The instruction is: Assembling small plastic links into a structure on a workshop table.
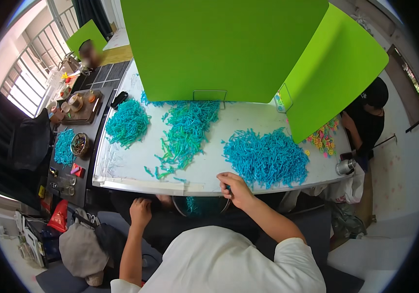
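My right hand (237, 189) is over the table's front edge, fingers curled in a pinch. A dark bluish speck shows among them, too small to name. To its right lies a wide heap of short blue twisted plastic pieces (268, 157). My left hand (140, 212) hangs below the edge near my lap with its fingers bent together; whatever is inside them is hidden. Between my hands, under the edge, a container (208, 209) holds some blue pieces. Farther off lie a mixed green and blue heap (186, 134) and a rounder teal heap (128, 123).
Tall green panels (224, 49) on wire stands divide the white table (248, 115). Behind the right one are colourful small pieces (324, 138) and a person in black (370, 117). A metal flask (345, 167) stands by the right edge. A dark side table holds a tea tray (79, 107).
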Motion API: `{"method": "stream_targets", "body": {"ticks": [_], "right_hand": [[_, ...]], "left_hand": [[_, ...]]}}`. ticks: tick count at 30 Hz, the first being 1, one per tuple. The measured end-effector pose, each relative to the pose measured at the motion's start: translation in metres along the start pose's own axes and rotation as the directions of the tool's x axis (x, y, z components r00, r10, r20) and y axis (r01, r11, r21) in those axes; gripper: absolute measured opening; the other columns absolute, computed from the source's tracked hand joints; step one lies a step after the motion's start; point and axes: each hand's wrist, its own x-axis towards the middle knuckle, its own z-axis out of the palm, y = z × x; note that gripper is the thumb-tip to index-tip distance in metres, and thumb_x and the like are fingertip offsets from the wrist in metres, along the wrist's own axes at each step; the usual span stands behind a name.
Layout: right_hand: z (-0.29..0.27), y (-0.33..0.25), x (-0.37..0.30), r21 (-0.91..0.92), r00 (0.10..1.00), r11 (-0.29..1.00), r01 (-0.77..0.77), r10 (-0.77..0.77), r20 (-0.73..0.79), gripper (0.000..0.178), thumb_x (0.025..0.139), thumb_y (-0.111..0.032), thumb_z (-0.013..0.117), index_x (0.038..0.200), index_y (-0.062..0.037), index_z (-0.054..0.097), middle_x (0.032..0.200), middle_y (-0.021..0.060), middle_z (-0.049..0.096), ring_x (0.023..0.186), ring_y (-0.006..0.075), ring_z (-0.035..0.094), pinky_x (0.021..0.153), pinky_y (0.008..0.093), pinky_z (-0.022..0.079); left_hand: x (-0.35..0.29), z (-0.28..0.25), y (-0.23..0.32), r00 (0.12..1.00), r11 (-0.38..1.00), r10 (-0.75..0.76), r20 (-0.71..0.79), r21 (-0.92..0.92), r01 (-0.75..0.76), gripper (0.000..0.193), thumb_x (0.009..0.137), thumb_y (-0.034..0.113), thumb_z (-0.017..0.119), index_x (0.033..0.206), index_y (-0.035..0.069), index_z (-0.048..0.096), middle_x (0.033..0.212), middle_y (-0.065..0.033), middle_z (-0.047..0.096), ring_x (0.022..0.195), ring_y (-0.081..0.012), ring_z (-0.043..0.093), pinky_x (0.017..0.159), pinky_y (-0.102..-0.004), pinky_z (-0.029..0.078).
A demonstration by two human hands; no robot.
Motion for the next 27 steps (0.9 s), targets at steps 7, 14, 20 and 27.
{"method": "stream_targets", "body": {"ticks": [7,14,20,27], "right_hand": [[-0.059,-0.058,0.003,-0.483,0.814,0.83,0.281,-0.472,-0.338,0.025,0.092,-0.008,0.075,0.116,-0.0038,0.071,0.097,0.0099,0.072,0.082,0.023,0.071,0.071,0.0394,0.058],[-0.071,-0.083,-0.003,-0.994,0.651,-0.043,-0.102,-0.759,-0.034,0.036,0.089,-0.006,0.08,0.124,-0.0055,0.071,0.127,0.0167,0.068,0.127,0.0406,0.06,0.107,0.0467,0.049],[-0.049,-0.049,-0.007,-0.987,0.528,-0.044,-0.156,-0.848,-0.046,0.029,0.089,0.001,0.078,0.117,-0.0017,0.072,0.134,0.0168,0.066,0.13,0.0394,0.059,0.111,0.0486,0.047],[-0.039,-0.02,0.008,-0.968,0.576,-0.058,-0.245,-0.812,-0.097,0.026,0.092,-0.003,0.078,0.117,-0.0015,0.074,0.141,0.0182,0.065,0.149,0.0449,0.048,0.12,0.0552,0.042]], "left_hand": [[0.031,-0.032,0.006,0.925,0.936,0.347,0.152,-0.123,-0.331,0.015,0.076,0.003,0.075,0.089,0.01,0.077,0.095,-0.0104,0.074,0.082,-0.0317,0.071,0.076,-0.0436,0.059],[0.1,-0.061,0.052,0.95,0.948,0.174,-0.261,-0.218,-0.233,0.024,0.077,-0.009,0.075,0.094,0.007,0.076,0.093,-0.0095,0.075,0.081,-0.0297,0.073,0.068,-0.0381,0.056],[0.127,-0.039,0.036,0.894,0.92,-0.293,-0.34,-0.355,0.166,0.028,0.081,-0.009,0.076,0.107,0.003,0.074,0.104,-0.0137,0.073,0.089,-0.0296,0.07,0.075,-0.0371,0.055],[0.137,-0.043,0.021,0.967,0.932,-0.208,-0.144,-0.328,0.152,0.034,0.082,-0.008,0.077,0.113,0.004,0.072,0.106,-0.0122,0.073,0.086,-0.0307,0.066,0.079,-0.0395,0.053]]}}
